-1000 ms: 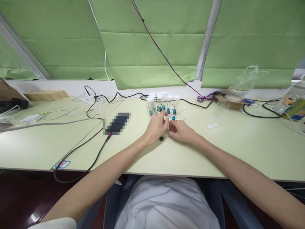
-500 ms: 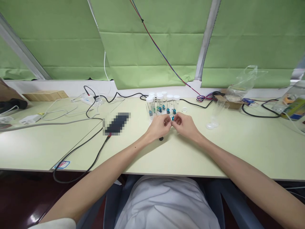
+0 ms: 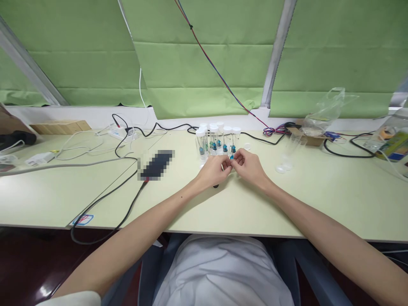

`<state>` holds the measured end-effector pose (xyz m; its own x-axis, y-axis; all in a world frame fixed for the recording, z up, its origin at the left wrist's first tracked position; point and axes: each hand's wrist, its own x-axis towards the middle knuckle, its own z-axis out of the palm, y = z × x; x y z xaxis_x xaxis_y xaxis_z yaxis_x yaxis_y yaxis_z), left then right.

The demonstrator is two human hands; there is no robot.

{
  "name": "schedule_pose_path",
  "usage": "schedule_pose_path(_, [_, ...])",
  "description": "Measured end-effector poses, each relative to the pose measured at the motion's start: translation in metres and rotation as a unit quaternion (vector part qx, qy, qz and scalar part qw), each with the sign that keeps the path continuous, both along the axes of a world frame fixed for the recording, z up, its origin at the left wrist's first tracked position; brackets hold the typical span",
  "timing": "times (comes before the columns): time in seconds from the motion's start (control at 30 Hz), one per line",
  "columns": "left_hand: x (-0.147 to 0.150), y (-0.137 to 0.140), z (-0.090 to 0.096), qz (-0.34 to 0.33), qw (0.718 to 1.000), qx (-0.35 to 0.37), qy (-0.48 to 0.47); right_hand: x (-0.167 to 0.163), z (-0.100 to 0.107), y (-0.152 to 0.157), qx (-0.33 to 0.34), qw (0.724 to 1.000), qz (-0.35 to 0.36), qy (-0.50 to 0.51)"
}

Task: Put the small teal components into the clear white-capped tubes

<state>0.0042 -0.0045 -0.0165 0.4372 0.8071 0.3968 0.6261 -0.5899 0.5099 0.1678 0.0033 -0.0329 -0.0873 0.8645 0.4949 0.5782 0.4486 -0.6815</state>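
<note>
My left hand (image 3: 214, 171) and my right hand (image 3: 250, 166) meet above the table, fingertips pinched and nearly touching. Between them shows a small shiny blue piece (image 3: 231, 157), too small to name; the fingers cover most of it. Just beyond the hands stands a cluster of several clear tubes (image 3: 225, 138) with white caps, upright, with blue-green bits inside. Partly under my left hand lies a small dark round thing (image 3: 216, 185).
Empty clear tubes (image 3: 288, 153) and round white caps (image 3: 280, 169) lie to the right. A phone-like dark slab (image 3: 157, 165) with a black cable (image 3: 127, 214) is on the left. A box with a plastic bag (image 3: 321, 119) stands at the back right.
Both hands stay together at nearly the same spot. My left fingers have shifted slightly right and down, closer to the right fingertips.
</note>
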Motion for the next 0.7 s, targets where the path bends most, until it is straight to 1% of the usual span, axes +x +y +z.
schedule_pose_path(0.17, [-0.0001,-0.0002,0.0001,0.001,1.0,-0.013,0.004,0.0,0.0003,-0.0007,0.005,1.0,0.005,-0.007])
schedule_pose_path(0.5, [-0.0018,0.0022,-0.0028,-0.004,1.0,0.007,0.014,-0.0001,0.0006,-0.0022,-0.012,0.998,0.048,-0.034])
schedule_pose_path(0.7, [-0.0015,0.0019,-0.0029,0.003,1.0,0.0,0.019,-0.0007,0.0015,-0.0033,-0.02,0.997,0.056,-0.04])
